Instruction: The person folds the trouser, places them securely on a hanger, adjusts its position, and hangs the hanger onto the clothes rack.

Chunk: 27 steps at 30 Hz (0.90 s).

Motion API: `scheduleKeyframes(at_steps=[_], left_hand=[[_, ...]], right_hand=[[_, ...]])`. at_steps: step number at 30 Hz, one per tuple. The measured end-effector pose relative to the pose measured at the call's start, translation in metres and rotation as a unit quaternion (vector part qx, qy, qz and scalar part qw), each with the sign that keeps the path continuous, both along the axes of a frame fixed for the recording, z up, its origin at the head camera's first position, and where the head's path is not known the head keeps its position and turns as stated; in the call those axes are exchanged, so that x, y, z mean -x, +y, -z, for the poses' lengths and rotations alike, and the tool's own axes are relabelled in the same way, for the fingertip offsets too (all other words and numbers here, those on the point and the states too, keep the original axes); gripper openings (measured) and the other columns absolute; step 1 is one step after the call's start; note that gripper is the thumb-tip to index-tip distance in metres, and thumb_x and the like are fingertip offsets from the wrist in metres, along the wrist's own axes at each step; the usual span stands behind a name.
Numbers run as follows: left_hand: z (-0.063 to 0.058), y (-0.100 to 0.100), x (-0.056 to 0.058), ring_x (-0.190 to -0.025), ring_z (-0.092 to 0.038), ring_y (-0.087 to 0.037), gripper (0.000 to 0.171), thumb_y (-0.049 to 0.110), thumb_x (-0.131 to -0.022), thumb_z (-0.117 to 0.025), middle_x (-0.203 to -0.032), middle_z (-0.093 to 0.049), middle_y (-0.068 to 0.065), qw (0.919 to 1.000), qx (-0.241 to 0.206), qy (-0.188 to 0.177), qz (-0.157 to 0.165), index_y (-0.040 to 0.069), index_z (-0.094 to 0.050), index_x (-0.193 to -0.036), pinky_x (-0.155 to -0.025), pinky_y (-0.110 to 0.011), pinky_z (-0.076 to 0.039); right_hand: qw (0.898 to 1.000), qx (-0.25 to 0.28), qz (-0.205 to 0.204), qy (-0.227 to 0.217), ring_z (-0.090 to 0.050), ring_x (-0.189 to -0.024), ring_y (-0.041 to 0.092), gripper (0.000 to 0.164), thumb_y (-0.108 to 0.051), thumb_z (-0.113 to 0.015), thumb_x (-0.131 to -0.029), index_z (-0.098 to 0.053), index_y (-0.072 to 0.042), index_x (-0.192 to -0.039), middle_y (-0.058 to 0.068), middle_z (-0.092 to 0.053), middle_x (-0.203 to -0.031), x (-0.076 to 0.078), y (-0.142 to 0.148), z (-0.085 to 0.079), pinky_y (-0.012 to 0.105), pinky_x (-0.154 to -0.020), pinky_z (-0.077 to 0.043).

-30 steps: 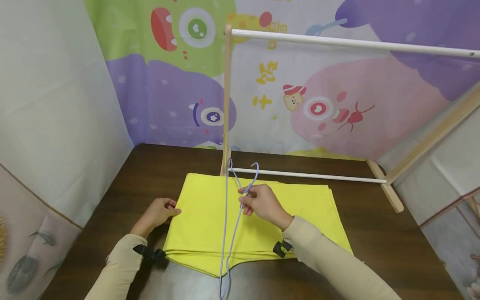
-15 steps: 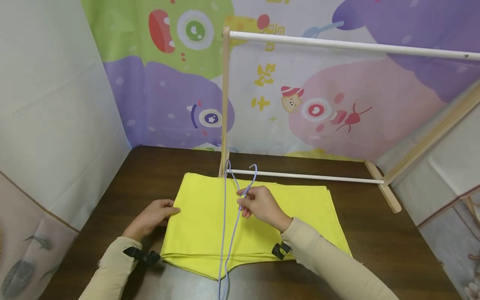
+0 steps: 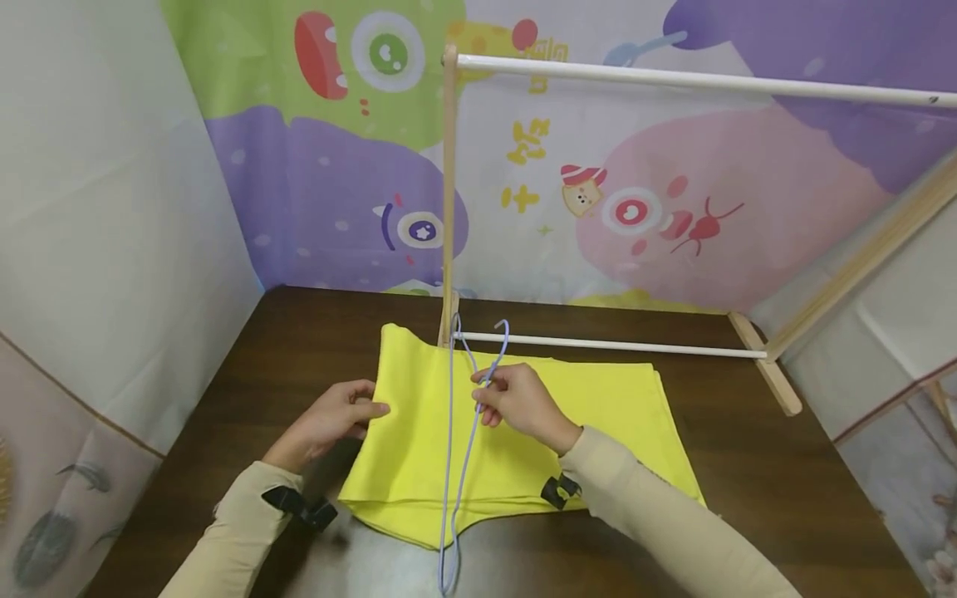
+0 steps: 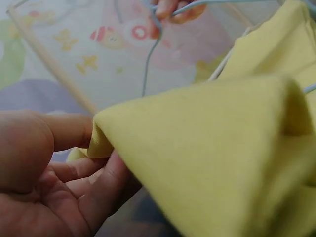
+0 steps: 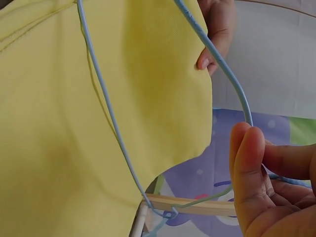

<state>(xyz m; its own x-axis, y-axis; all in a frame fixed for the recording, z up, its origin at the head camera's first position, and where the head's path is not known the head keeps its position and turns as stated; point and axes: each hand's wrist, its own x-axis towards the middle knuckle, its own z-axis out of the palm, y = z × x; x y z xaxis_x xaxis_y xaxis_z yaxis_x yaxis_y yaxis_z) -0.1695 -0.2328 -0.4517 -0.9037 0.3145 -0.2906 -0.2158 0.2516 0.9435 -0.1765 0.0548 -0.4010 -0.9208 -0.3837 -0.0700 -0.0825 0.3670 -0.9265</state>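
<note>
Folded yellow trousers (image 3: 404, 448) lie across the table, their left end raised and bent inward. My left hand (image 3: 329, 419) pinches that end, thumb on top and fingers underneath; the left wrist view shows the fabric (image 4: 197, 143) draped away from the fingertips. Over the trousers, my right hand (image 3: 523, 407) grips a thin light-blue wire hanger (image 3: 505, 339) just below its hook, between thumb and fingers. The hanger is turned sideways, one corner pointing to the back of the table and the other to its front edge. Part of its wire is hidden behind the right fingers.
Behind the trousers stands a rack with wooden uprights (image 3: 449, 191) and a white top bar (image 3: 620, 75). Its lower white bar (image 3: 598, 342) runs close along the trousers' far edge. A cartoon-print backdrop (image 3: 336, 199) and a pale side wall (image 3: 97, 191) border the dark table (image 3: 299, 332).
My left hand has moved right and lifted the left end of the trousers, which lay flat before. The right hand and the hanger have hardly moved.
</note>
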Motion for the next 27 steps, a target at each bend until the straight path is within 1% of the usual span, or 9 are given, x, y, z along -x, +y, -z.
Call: scheduleKeyframes(at_steps=[4, 9, 10, 14, 17, 19, 22, 24, 27], left_hand=[[-0.005, 0.018, 0.002, -0.076, -0.062, -0.011, 0.038, 0.014, -0.093, -0.062, -0.088, -0.065, 0.000, 0.9997, 0.021, 0.001, -0.008, -0.009, -0.050, -0.121, -0.071, -0.030, -0.055], [-0.007, 0.041, 0.006, -0.072, -0.057, -0.012, 0.042, 0.012, -0.092, -0.064, -0.091, -0.063, -0.005, 0.9989, 0.044, 0.000, -0.017, -0.010, -0.049, -0.124, -0.070, -0.030, -0.055], [-0.007, 0.044, 0.006, -0.072, -0.058, -0.012, 0.043, 0.011, -0.091, -0.065, -0.091, -0.064, -0.006, 0.9989, 0.044, -0.001, -0.017, -0.011, -0.049, -0.125, -0.069, -0.030, -0.056], [-0.003, 0.057, 0.008, -0.070, -0.061, -0.010, 0.043, 0.009, -0.090, -0.067, -0.088, -0.065, -0.008, 0.9992, 0.038, -0.003, -0.012, -0.013, -0.051, -0.123, -0.066, -0.030, -0.057], [0.002, 0.064, 0.009, -0.065, -0.060, -0.009, 0.045, 0.008, -0.088, -0.068, -0.093, -0.065, -0.011, 0.9990, 0.043, -0.006, -0.013, -0.014, -0.053, -0.124, -0.062, -0.027, -0.057], [0.005, 0.070, 0.011, -0.062, -0.060, -0.008, 0.049, 0.007, -0.087, -0.068, -0.096, -0.064, -0.014, 0.9985, 0.052, -0.008, -0.014, -0.015, -0.051, -0.128, -0.060, -0.026, -0.056], [0.006, 0.080, 0.016, -0.055, -0.059, -0.007, 0.059, 0.005, -0.086, -0.068, -0.094, -0.066, -0.016, 0.9972, 0.074, -0.007, -0.012, -0.013, -0.044, -0.137, -0.058, -0.025, -0.056], [0.005, 0.086, 0.019, -0.052, -0.059, -0.007, 0.066, 0.004, -0.086, -0.068, -0.088, -0.067, -0.016, 0.9959, 0.091, 0.004, -0.001, -0.011, -0.038, -0.142, -0.058, -0.025, -0.056], [0.003, 0.091, 0.024, -0.049, -0.059, -0.007, 0.067, 0.003, -0.085, -0.068, -0.078, -0.068, -0.013, 0.9937, 0.109, 0.017, 0.021, -0.009, -0.038, -0.144, -0.056, -0.025, -0.055]], right_hand=[[1.000, 0.005, 0.001, -0.001, -0.063, -0.052, 0.015, 0.019, -0.002, -0.063, -0.092, -0.067, 0.009, -0.106, 0.012, -0.068, -0.069, 0.000, 0.000, 0.000, 0.032, -0.054, -0.057], [1.000, 0.010, -0.001, 0.005, -0.062, -0.052, 0.013, 0.021, -0.001, -0.062, -0.092, -0.066, 0.010, -0.109, 0.013, -0.067, -0.069, 0.001, 0.001, -0.001, 0.029, -0.054, -0.056], [1.000, 0.010, -0.003, 0.004, -0.063, -0.052, 0.016, 0.021, -0.001, -0.062, -0.092, -0.066, 0.010, -0.109, 0.013, -0.067, -0.069, 0.002, 0.001, -0.001, 0.029, -0.054, -0.056], [1.000, 0.011, -0.002, -0.007, -0.063, -0.052, 0.015, 0.021, -0.001, -0.062, -0.092, -0.066, 0.010, -0.109, 0.013, -0.067, -0.069, 0.000, 0.000, 0.001, 0.030, -0.054, -0.057], [1.000, 0.012, -0.012, -0.008, -0.063, -0.053, 0.015, 0.021, -0.001, -0.062, -0.093, -0.065, 0.011, -0.110, 0.013, -0.067, -0.069, -0.002, -0.002, 0.003, 0.030, -0.055, -0.057], [1.000, 0.010, -0.020, 0.001, -0.063, -0.053, 0.016, 0.023, -0.001, -0.061, -0.093, -0.065, 0.012, -0.111, 0.014, -0.067, -0.068, -0.003, -0.004, 0.004, 0.031, -0.054, -0.057], [0.999, 0.006, -0.031, 0.016, -0.064, -0.053, 0.017, 0.024, -0.002, -0.061, -0.094, -0.064, 0.012, -0.113, 0.014, -0.067, -0.068, -0.004, -0.005, 0.005, 0.036, -0.055, -0.058], [0.999, 0.005, -0.030, 0.024, -0.063, -0.052, 0.015, 0.024, -0.002, -0.061, -0.094, -0.064, 0.013, -0.112, 0.014, -0.066, -0.067, -0.003, -0.005, 0.004, 0.042, -0.057, -0.058], [0.999, 0.007, -0.028, 0.020, -0.063, -0.052, 0.017, 0.024, -0.002, -0.061, -0.094, -0.064, 0.013, -0.112, 0.014, -0.066, -0.067, -0.002, -0.005, 0.004, 0.048, -0.060, -0.057]])
